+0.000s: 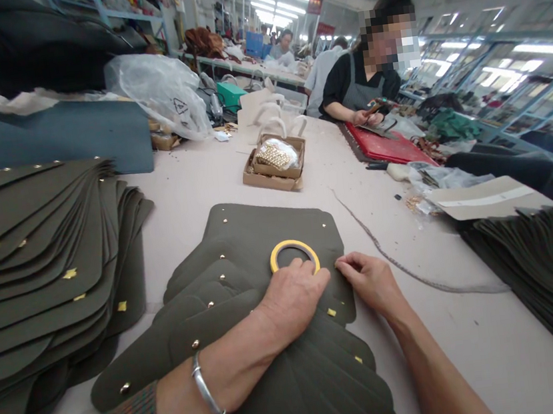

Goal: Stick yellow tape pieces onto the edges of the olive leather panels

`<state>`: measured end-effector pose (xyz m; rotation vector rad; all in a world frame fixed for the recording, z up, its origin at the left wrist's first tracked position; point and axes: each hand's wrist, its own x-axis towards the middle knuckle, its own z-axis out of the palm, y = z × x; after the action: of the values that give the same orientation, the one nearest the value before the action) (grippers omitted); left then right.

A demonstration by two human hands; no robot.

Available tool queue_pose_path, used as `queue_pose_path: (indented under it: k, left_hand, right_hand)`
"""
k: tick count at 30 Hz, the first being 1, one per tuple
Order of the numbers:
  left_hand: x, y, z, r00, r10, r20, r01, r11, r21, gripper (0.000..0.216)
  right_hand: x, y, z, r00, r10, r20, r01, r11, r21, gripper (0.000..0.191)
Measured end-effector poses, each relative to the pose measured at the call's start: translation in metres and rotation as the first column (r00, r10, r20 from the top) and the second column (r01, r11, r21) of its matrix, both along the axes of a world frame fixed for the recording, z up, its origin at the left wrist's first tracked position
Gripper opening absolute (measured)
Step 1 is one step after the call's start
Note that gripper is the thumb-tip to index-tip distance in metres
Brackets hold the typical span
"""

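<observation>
My left hand (295, 295) is closed on a roll of yellow tape (291, 243), held over fanned-out dark olive panels (278, 223). The panels look like leather, with small metal studs along one side and yellow tape bits (330, 312) on the other. At the right edge of the top panel, my right hand (372, 282) pinches a small piece of yellow tape (336, 264) between thumb and finger. My left hand covers the lower part of the roll, and my left forearm hides part of the panels.
A tall stack of similar panels (36, 263) stands at left, another dark stack (541, 268) at right. Beyond are a cardboard box (273, 182) of gold studs and a plastic bag (156, 94). A cord (388, 257) lies on the table. Across it, a person (357, 83) works over a red board (389, 143).
</observation>
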<state>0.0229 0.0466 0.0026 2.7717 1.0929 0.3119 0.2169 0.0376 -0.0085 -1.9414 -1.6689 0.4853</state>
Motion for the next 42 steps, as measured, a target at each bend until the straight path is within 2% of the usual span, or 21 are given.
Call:
queue_pose_path:
  k: [4,7,9,12,16,19,22,26,29,33,37,39,42]
  left_hand:
    - [-0.001,0.000,-0.001,1.000,0.002,-0.001,-0.002,1.000,0.000,0.011]
    - [-0.001,0.000,-0.001,1.000,0.008,0.004,-0.008,1.000,0.001,0.011]
    - [-0.002,0.000,-0.001,1.000,0.007,0.006,-0.007,1.000,0.003,0.011]
    - [-0.002,0.001,-0.001,1.000,0.006,0.011,-0.006,1.000,0.012,0.011]
    - [-0.002,0.000,-0.002,1.000,0.009,0.020,-0.009,1.000,0.016,0.011]
    - [-0.001,0.000,-0.003,1.000,0.010,0.025,-0.010,1.000,0.018,0.011]
    - [-0.001,0.000,-0.003,1.000,0.011,0.024,-0.011,1.000,0.010,0.011]
    - [-0.002,-0.001,0.001,0.999,0.017,0.028,-0.016,1.000,-0.023,0.013]
    - [-0.003,-0.003,0.004,0.998,0.030,0.049,-0.027,0.998,-0.055,0.015]
    - [-0.003,-0.002,0.000,0.991,0.075,0.113,-0.068,0.995,-0.068,0.019]
    - [-0.007,0.003,-0.001,0.970,0.072,0.233,-0.071,0.997,-0.013,0.015]
    - [-0.010,0.003,0.001,0.949,0.080,0.306,-0.084,0.996,0.001,0.016]
    - [-0.013,0.003,0.006,0.916,0.096,0.389,-0.094,0.995,-0.025,0.020]
  right_hand:
    - [0.003,0.001,-0.001,1.000,0.009,0.022,-0.009,1.000,-0.028,0.027]
    - [0.009,-0.006,-0.003,1.000,-0.015,-0.017,0.015,0.999,0.048,0.034]
    - [0.014,-0.012,-0.006,0.999,0.035,0.000,-0.035,0.991,0.130,0.028]
    - [0.016,-0.019,-0.011,0.979,0.170,0.110,-0.191,0.954,0.230,0.023]
    - [0.013,-0.017,-0.015,0.952,0.216,0.218,-0.268,0.931,0.247,0.023]
    - [0.005,-0.011,-0.013,0.949,0.155,0.274,-0.208,0.962,0.179,0.023]
    - [-0.006,-0.005,-0.007,0.933,0.034,0.357,-0.058,0.997,0.057,0.023]
    - [-0.020,-0.005,-0.002,0.922,-0.125,0.366,0.152,0.987,-0.047,0.027]
    - [-0.027,-0.011,-0.004,0.930,-0.171,0.327,0.190,0.981,-0.028,0.029]
    - [-0.027,-0.014,-0.015,0.949,-0.068,0.309,0.064,0.998,0.022,0.029]
    - [-0.021,-0.012,-0.019,0.968,0.065,0.241,-0.088,0.992,0.086,0.031]
    - [-0.018,-0.016,-0.015,0.978,0.105,0.180,-0.120,0.990,0.075,0.030]
    - [-0.016,-0.024,-0.003,0.983,0.167,0.080,-0.167,0.986,-0.015,0.028]
